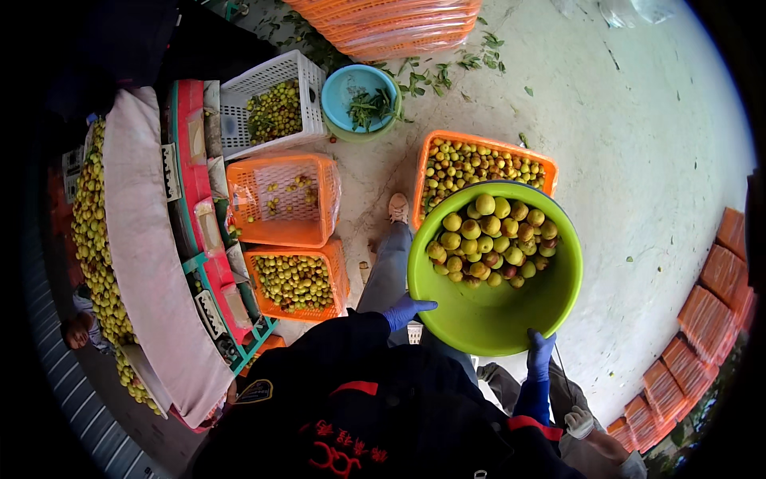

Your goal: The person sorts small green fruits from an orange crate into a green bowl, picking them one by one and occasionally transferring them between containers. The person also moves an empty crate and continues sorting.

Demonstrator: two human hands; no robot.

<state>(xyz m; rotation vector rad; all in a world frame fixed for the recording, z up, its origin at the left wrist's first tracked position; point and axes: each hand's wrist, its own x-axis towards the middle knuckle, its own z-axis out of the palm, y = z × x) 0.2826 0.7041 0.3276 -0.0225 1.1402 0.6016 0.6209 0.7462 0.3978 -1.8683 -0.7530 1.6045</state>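
Observation:
A big lime-green basin (496, 319) is held in front of me and tilted, with many round yellow-green and brownish fruits (488, 239), which look like jujubes, gathered at its far side. My left hand (408, 311), in a blue glove, grips the basin's near left rim with the thumb laid inside. At the near right rim, my right hand (540, 356), also blue-gloved, is closed on the edge, its other fingers hidden underneath. Just beyond and partly behind the basin stands an orange crate (554, 177) full of smaller fruits of the same kind.
Left of my leg, a sorting machine (191, 152) has orange crates (281, 233) and a white crate (233, 128) beside it. A blue basin (338, 89) holds leaves. Wrapped crate stacks stand far ahead (391, 24) and right (702, 319). Another person's gloved hand (579, 421) is behind my right arm.

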